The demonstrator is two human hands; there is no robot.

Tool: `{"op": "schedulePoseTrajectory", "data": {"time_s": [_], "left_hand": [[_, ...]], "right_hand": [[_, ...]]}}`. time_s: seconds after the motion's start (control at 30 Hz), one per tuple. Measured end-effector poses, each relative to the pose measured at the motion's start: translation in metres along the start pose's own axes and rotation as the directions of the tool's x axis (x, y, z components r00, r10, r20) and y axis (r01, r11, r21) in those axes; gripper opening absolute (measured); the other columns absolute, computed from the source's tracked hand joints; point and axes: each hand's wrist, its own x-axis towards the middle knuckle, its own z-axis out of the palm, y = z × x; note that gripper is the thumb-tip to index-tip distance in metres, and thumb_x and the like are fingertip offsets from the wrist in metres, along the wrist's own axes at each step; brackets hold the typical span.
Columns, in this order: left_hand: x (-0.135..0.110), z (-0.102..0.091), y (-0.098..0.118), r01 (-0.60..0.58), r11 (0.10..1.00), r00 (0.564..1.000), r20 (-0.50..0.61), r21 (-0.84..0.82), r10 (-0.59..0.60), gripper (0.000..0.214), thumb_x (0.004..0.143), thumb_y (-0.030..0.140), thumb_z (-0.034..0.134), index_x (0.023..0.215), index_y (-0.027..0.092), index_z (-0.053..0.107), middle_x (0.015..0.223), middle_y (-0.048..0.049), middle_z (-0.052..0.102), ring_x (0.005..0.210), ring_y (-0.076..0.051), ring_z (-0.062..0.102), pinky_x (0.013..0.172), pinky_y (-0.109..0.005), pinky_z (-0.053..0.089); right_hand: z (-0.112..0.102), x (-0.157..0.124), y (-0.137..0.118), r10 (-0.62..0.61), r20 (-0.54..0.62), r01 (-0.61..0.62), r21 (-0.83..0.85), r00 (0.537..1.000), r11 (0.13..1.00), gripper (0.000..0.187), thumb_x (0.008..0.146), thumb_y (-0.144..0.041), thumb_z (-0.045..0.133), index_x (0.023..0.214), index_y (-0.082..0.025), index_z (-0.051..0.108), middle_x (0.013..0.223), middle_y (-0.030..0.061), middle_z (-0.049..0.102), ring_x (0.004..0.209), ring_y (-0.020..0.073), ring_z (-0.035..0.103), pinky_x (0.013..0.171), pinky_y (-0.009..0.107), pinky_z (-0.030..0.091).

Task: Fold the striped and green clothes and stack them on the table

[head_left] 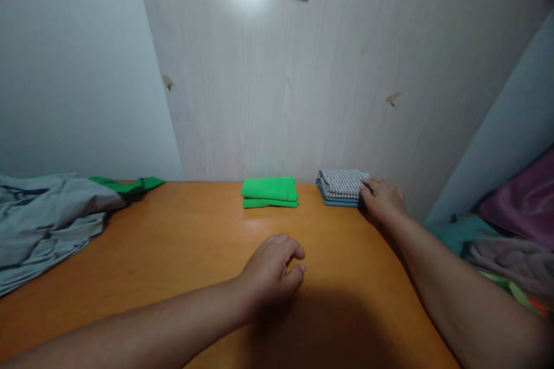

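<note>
Over the middle of the wooden table, my left hand [277, 270] hovers with loosely curved fingers, its thumb and forefinger apart and nothing between them. My right hand [383, 197] reaches to the back right and touches the right edge of a folded striped cloth [341, 183]; its fingers look loosely bent, not wrapped round the cloth. Beneath the striped cloth lies folded blue fabric [341, 202], making a small neat stack. A folded bright green cloth [270, 192] lies left of that stack, near the wall, apart from both hands.
A crumpled grey garment [52, 213] spreads over the table's left end, with a dark green piece of cloth [141, 185] poking out behind it. Past the right edge are a purple cloth [521, 202] and other loose fabrics. A pale wall panel [277, 81] rises behind the table [173, 242].
</note>
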Motion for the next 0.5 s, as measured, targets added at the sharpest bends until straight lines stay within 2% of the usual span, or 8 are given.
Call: {"op": "schedulePoseTrajectory", "data": {"time_s": [0.07,0.17,0.27,0.4,0.5], "left_hand": [[-0.004,-0.004,0.003,-0.005,1.0,1.0,0.024,0.014,0.005,0.006,0.08,0.026,0.065,0.085,0.028,0.066,0.093,-0.0071,0.068,0.09,-0.025,0.06,0.078,-0.036,0.043],[0.0,-0.002,0.003,-0.019,1.0,0.998,0.053,0.024,0.018,0.003,0.081,0.028,0.064,0.084,0.028,0.066,0.093,-0.0077,0.068,0.09,-0.026,0.059,0.079,-0.038,0.042],[0.003,0.0,0.002,-0.07,0.996,0.993,0.095,0.063,0.064,0.005,0.082,0.029,0.063,0.086,0.026,0.065,0.092,-0.006,0.068,0.091,-0.025,0.058,0.081,-0.038,0.041],[0.0,-0.001,0.002,-0.103,0.988,0.99,0.106,0.116,0.091,0.009,0.083,0.028,0.061,0.088,0.023,0.064,0.092,-0.0025,0.067,0.091,-0.022,0.057,0.081,-0.035,0.041],[-0.003,-0.001,0.005,-0.117,0.984,0.99,0.088,0.134,0.106,0.009,0.084,0.03,0.061,0.088,0.023,0.064,0.092,-0.0015,0.066,0.09,-0.02,0.057,0.08,-0.033,0.041]], "right_hand": [[-0.005,0.005,-0.008,-0.032,0.002,0.032,-0.046,0.999,0.998,0.041,0.095,-0.04,0.045,0.122,-0.021,0.069,0.139,0.0153,0.061,0.134,0.0367,0.047,0.112,0.065,0.023],[-0.01,0.019,-0.032,-0.103,0.033,0.105,-0.039,0.994,0.994,0.044,0.094,-0.038,0.042,0.12,-0.016,0.07,0.13,0.0174,0.066,0.125,0.0329,0.056,0.108,0.05,0.038],[-0.01,0.034,-0.065,-0.101,0.061,0.102,-0.008,0.993,0.995,0.049,0.095,-0.039,0.039,0.125,-0.015,0.069,0.129,0.0164,0.067,0.12,0.0294,0.061,0.103,0.04,0.045],[0.0,0.051,-0.103,-0.071,0.156,0.082,-0.062,0.985,0.995,0.053,0.096,-0.041,0.037,0.133,-0.014,0.064,0.135,0.0166,0.064,0.125,0.0299,0.059,0.104,0.04,0.044],[0.009,0.064,-0.12,-0.014,0.264,0.058,-0.158,0.964,0.986,0.054,0.097,-0.041,0.039,0.139,-0.013,0.058,0.136,0.0195,0.062,0.126,0.0313,0.058,0.102,0.041,0.045]]}}
